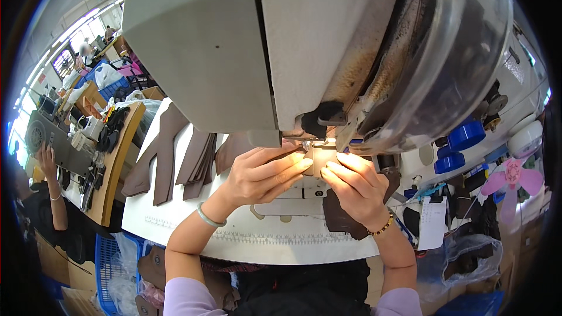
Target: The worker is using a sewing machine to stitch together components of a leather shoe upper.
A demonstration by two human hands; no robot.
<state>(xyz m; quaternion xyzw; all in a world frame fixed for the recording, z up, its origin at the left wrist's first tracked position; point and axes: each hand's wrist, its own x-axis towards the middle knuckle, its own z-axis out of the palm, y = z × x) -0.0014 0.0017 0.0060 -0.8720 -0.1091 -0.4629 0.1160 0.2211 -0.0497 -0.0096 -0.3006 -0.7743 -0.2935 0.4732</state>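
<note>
Under the lit needle area of a large pale sewing machine (199,47), a small brown leather-like piece (319,157) lies between my hands. My left hand (263,174) pinches its left side, thumb and fingers pressed together. At its right side, my right hand (356,186) has its fingertips closed on the edge. The machine head hides part of the piece and the needle. Below my right hand a larger dark brown piece (342,217) rests on the white table (281,248); whether it joins the held piece I cannot tell.
Long brown strips (196,167) lie in stacks on the table's left. A clear curved cover (462,64) bulges from the machine. Blue spools (465,134), a pink fan (512,178) and a white card (432,222) are at the right. Beyond a blue basket (108,269), another person (55,199) sits left.
</note>
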